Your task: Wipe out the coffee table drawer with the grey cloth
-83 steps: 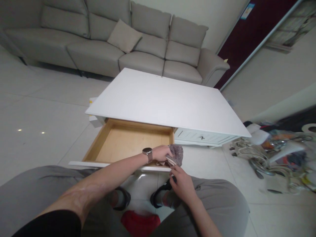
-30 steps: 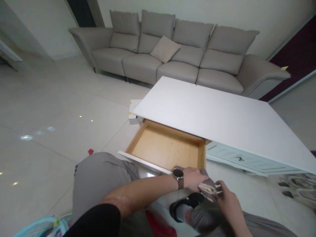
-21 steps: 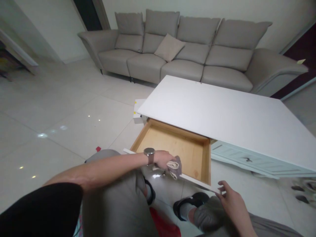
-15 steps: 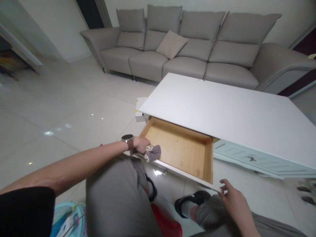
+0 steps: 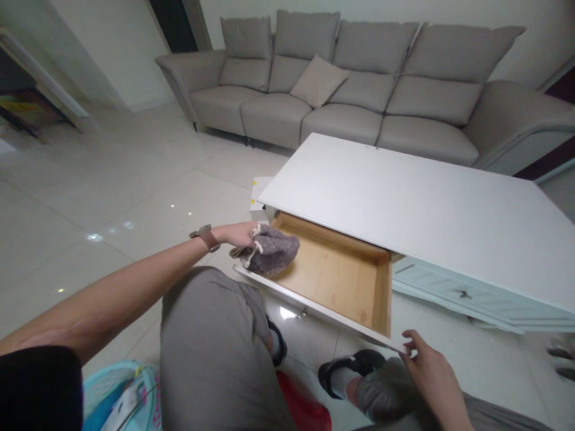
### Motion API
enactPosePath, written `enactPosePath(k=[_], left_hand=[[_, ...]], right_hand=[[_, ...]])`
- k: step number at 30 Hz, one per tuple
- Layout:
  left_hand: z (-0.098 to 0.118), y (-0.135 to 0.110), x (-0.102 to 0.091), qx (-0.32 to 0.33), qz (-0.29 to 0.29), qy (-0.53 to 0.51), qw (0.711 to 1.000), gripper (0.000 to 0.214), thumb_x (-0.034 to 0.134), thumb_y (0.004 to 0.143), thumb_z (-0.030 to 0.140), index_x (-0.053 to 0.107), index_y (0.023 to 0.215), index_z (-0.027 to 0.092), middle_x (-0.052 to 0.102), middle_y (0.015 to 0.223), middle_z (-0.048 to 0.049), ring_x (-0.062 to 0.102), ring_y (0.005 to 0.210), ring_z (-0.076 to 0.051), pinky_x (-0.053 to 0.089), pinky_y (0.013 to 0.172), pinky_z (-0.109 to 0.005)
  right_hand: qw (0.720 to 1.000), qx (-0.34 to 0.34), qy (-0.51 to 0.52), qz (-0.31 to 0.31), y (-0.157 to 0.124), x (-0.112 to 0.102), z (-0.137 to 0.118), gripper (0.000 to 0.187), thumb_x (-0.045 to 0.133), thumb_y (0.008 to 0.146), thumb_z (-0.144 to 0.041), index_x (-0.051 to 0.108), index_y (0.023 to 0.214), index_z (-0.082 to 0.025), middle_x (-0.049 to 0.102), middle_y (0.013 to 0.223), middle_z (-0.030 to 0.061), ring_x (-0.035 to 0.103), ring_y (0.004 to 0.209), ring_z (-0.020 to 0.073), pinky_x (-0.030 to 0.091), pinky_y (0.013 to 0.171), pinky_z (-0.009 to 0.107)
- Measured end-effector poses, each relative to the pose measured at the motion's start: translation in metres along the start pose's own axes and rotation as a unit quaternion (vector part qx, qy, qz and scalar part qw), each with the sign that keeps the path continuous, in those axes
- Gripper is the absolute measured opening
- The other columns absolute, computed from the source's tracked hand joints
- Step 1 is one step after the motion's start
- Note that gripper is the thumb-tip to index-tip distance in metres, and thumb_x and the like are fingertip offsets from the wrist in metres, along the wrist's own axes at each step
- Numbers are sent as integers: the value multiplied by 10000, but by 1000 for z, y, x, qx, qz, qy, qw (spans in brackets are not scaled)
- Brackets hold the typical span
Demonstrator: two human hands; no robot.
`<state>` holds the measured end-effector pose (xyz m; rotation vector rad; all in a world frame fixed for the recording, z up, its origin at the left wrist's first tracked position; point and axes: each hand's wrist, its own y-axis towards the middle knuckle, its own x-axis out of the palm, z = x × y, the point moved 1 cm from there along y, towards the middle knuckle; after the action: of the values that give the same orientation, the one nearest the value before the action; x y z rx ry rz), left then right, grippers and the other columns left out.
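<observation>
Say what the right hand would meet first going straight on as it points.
Probably the right end of the drawer front, at the fingers of the right hand; whether they touch is unclear.

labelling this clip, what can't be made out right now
All in the head view:
Left hand: fingertips mostly hidden by the grey cloth.
Red object: partly behind trouser leg, cut by bottom edge.
White box: partly behind the tabletop.
Dark floor objects: blurred.
</observation>
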<state>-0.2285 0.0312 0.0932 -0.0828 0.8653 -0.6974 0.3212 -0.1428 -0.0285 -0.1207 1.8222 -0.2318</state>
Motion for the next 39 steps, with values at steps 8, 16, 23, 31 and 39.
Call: enactPosePath(k=[8,16,23,31,39], left_hand=[[3,-32,-46,-91,214,76,970,548,669,755,443,703,1233,176,766,959,-51,680,947,-242,525,860,-319],[-46,1,29,-134,33,244,960,283,745,671,399,759,853,183,762,862,-74,684,789,-200,468,706,-236],[-49,4,27,-161,-71,201,964,233,774,554,238,768,772,155,736,728,-11,633,670,-146,465,621,-205],[-14,21,39,-134,-127,281,942,308,794,507,243,770,812,200,760,787,-36,667,736,-198,505,715,-260],[53,76,93,-13,-154,287,945,327,827,508,338,776,789,179,771,815,-119,697,783,-263,517,700,-312]], right_hand=[[1000,-5,-12,-7,0,0,0,331,442,834,-337,568,1127,-249,777,961,66,723,824,265,465,727,344],[999,-11,-38,-17,2,-2,-3,295,467,832,-282,601,1093,-246,777,956,69,722,865,273,460,730,337],[999,-4,-46,-29,4,-1,0,276,485,832,-295,619,1069,-247,779,967,69,722,871,278,459,726,337],[998,-7,-56,-35,3,-4,-5,272,483,857,-268,615,1093,-238,776,981,70,717,890,274,449,750,337],[996,1,-77,-49,2,-10,-19,292,461,879,-143,609,1121,-215,762,939,69,705,886,243,402,722,307]])
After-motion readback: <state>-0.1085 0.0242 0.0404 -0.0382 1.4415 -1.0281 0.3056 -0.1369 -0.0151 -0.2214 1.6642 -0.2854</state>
